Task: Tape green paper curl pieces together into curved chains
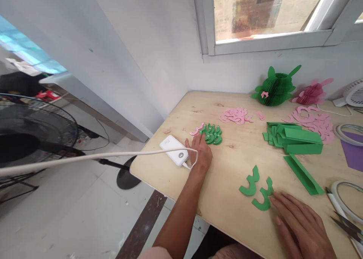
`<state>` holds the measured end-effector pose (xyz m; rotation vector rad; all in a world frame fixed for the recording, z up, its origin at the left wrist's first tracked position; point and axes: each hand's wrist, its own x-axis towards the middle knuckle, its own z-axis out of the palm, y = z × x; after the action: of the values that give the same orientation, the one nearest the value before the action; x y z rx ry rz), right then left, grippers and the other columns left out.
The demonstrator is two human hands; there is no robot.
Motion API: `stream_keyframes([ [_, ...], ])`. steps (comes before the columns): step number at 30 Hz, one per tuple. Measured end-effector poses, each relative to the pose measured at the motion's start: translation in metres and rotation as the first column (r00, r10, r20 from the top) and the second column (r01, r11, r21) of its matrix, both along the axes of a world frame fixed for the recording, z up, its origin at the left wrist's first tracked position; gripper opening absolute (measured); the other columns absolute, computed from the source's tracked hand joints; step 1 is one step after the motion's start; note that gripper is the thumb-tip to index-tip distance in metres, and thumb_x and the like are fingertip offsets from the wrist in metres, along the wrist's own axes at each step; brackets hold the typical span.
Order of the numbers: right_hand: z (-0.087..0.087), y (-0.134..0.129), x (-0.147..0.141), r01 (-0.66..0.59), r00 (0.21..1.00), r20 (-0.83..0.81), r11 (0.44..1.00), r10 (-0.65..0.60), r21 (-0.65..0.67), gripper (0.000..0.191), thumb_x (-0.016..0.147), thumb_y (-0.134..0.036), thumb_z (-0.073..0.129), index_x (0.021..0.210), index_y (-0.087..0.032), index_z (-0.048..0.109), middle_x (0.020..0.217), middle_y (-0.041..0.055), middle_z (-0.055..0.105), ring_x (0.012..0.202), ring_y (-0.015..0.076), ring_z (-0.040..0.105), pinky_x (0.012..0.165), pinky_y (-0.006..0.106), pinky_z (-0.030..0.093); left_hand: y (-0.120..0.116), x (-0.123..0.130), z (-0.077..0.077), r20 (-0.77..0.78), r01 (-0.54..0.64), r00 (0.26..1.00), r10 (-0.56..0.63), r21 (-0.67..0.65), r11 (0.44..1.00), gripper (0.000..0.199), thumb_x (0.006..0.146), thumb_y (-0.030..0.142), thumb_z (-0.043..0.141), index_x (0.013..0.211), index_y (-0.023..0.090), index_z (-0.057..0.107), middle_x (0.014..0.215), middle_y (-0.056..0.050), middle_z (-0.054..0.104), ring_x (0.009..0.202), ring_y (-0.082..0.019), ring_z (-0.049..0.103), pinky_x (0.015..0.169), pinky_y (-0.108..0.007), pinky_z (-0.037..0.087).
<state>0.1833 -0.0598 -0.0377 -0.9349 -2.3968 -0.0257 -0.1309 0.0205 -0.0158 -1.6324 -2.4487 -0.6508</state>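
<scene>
Hands apart: left hand (202, 154) at a heap of curved green paper pieces (214, 135), pinch unclear; right hand (304, 225) loosely flat, fingertips by a wavy green paper cutout (263, 203), where light pressure should prevent creasing

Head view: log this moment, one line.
left hand: at green cutout pile | right hand: at wavy green cutout | power bank: on table

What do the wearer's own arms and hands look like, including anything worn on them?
The left hand and right hand are bare, with no gloves or rings visible. The left forearm is uncovered, ending at a pale pink sleeve. The right sleeve is out of view. The whitish cable near the left wrist plugs into a power bank; it isn't worn.
</scene>
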Motion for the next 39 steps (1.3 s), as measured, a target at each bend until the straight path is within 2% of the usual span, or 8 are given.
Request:
stream_keyframes([
  [3, 0.013, 0.002, -0.009, 0.012, 0.999, -0.032, 1.0, -0.012, 0.001, 0.045, 0.085, -0.026, 0.05, 0.128, -0.017, 0.053, 0.126, 0.0102, 0.06, 0.12, 0.0286, 0.052, 0.1, 0.044, 0.036, 0.0, 0.0, 0.0, 0.01, 0.006, 1.0, -0.006, -0.002, 1.0, 0.046, 0.08, 0.012, 0.043, 0.124, 0.018, 0.056, 0.128, -0.012, 0.06, 0.117, -0.025, 0.055, 0.112, -0.053, 0.018],
  [5, 0.027, 0.006, -0.027, -0.005, 0.998, -0.055, 1.0, 0.006, 0.009, 0.045, 0.085, -0.022, 0.051, 0.129, -0.017, 0.051, 0.125, 0.0111, 0.061, 0.121, 0.0283, 0.051, 0.1, 0.045, 0.036, 0.0, 0.0, -0.001, 0.012, 0.011, 1.0, -0.011, -0.002, 1.0, 0.046, 0.08, 0.012, 0.043, 0.124, 0.019, 0.056, 0.127, -0.012, 0.061, 0.117, -0.024, 0.055, 0.113, -0.053, 0.018],
  [10, 0.06, 0.036, -0.104, -0.075, 0.997, -0.011, 0.997, 0.075, 0.003, 0.033, 0.089, -0.017, 0.047, 0.121, -0.018, 0.056, 0.124, 0.0103, 0.061, 0.121, 0.0253, 0.049, 0.098, 0.043, 0.036, -0.001, 0.0, -0.002, -0.006, 0.01, 1.0, -0.01, 0.0, 1.0, 0.047, 0.079, 0.011, 0.045, 0.124, 0.019, 0.056, 0.128, -0.011, 0.061, 0.117, -0.024, 0.055, 0.112, -0.052, 0.019],
  [14, 0.061, 0.07, -0.16, -0.085, 0.986, 0.143, 0.996, 0.089, -0.037, 0.032, 0.092, -0.016, 0.04, 0.119, -0.014, 0.057, 0.126, 0.0116, 0.059, 0.119, 0.0265, 0.048, 0.098, 0.042, 0.032, 0.0, -0.001, -0.005, 0.001, 0.015, 1.0, -0.015, -0.002, 1.0, 0.044, 0.081, 0.01, 0.043, 0.122, 0.019, 0.057, 0.124, -0.01, 0.063, 0.118, -0.023, 0.054, 0.113, -0.051, 0.019],
  [18, 0.049, 0.097, -0.191, -0.075, 0.955, 0.284, 0.995, 0.09, -0.064, 0.034, 0.093, -0.014, 0.038, 0.122, -0.012, 0.056, 0.129, 0.0122, 0.057, 0.119, 0.0267, 0.047, 0.098, 0.042, 0.029, 0.0, -0.002, -0.006, 0.016, 0.017, 1.0, -0.016, -0.027, 0.999, 0.038, 0.087, 0.016, 0.041, 0.121, 0.019, 0.058, 0.122, -0.011, 0.064, 0.117, -0.023, 0.054, 0.112, -0.051, 0.021],
  [26, 0.04, 0.115, -0.203, -0.095, 0.923, 0.366, 0.992, 0.121, -0.088, 0.026, 0.092, -0.014, 0.039, 0.103, -0.013, 0.062, 0.113, 0.0122, 0.064, 0.112, 0.0263, 0.049, 0.096, 0.042, 0.027, -0.002, -0.004, 0.001, 0.036, 0.027, 0.999, -0.025, -0.059, 0.998, 0.043, 0.082, 0.012, 0.045, 0.122, 0.019, 0.058, 0.127, -0.01, 0.061, 0.126, -0.026, 0.046, 0.111, -0.053, 0.023],
  [35, 0.039, 0.114, -0.2, -0.088, 0.915, 0.386, 0.993, 0.114, -0.083, 0.027, 0.092, -0.011, 0.038, 0.105, -0.013, 0.061, 0.114, 0.0128, 0.063, 0.11, 0.0262, 0.049, 0.096, 0.043, 0.027, -0.005, -0.006, 0.002, 0.009, -0.038, 0.999, 0.038, -0.017, 0.999, 0.046, 0.079, 0.013, 0.045, 0.123, 0.017, 0.057, 0.128, -0.012, 0.059, 0.124, -0.03, 0.046, 0.111, -0.051, 0.023],
  [39, 0.039, 0.114, -0.197, -0.081, 0.915, 0.389, 0.994, 0.105, -0.078, 0.025, 0.091, -0.01, 0.039, 0.102, -0.014, 0.061, 0.113, 0.0127, 0.063, 0.108, 0.0257, 0.05, 0.096, 0.043, 0.026, -0.005, -0.005, 0.004, 0.011, -0.017, 1.0, 0.017, -0.037, 0.999, 0.046, 0.079, 0.012, 0.044, 0.123, 0.015, 0.057, 0.129, -0.011, 0.059, 0.125, -0.031, 0.045, 0.111, -0.052, 0.023],
])
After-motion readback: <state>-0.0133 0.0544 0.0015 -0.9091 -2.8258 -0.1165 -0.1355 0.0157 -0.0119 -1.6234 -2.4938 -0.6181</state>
